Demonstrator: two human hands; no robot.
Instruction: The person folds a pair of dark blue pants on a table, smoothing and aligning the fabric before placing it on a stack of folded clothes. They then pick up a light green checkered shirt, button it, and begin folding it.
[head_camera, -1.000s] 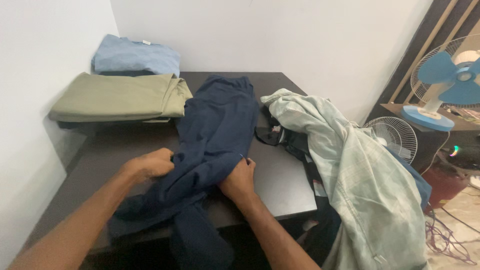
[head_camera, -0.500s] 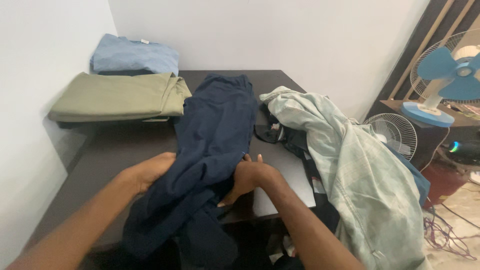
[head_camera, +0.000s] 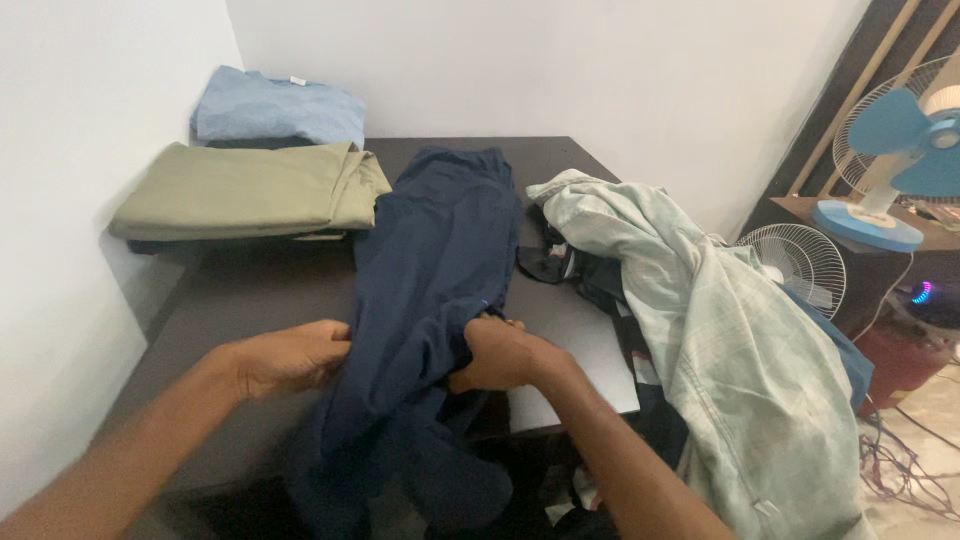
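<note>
Navy trousers (head_camera: 440, 250), olive folded garment (head_camera: 245, 190)

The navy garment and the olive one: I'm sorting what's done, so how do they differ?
The navy garment lies stretched out, rumpled, gripped by both hands and hanging over the table's near edge; the olive garment is folded flat, untouched, on a stack by the wall. Both are plain cloth on the dark table.

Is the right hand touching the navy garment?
Touching. The head view shows the right hand with fingers curled into a bunched fold of the navy garment, no gap visible.
</note>
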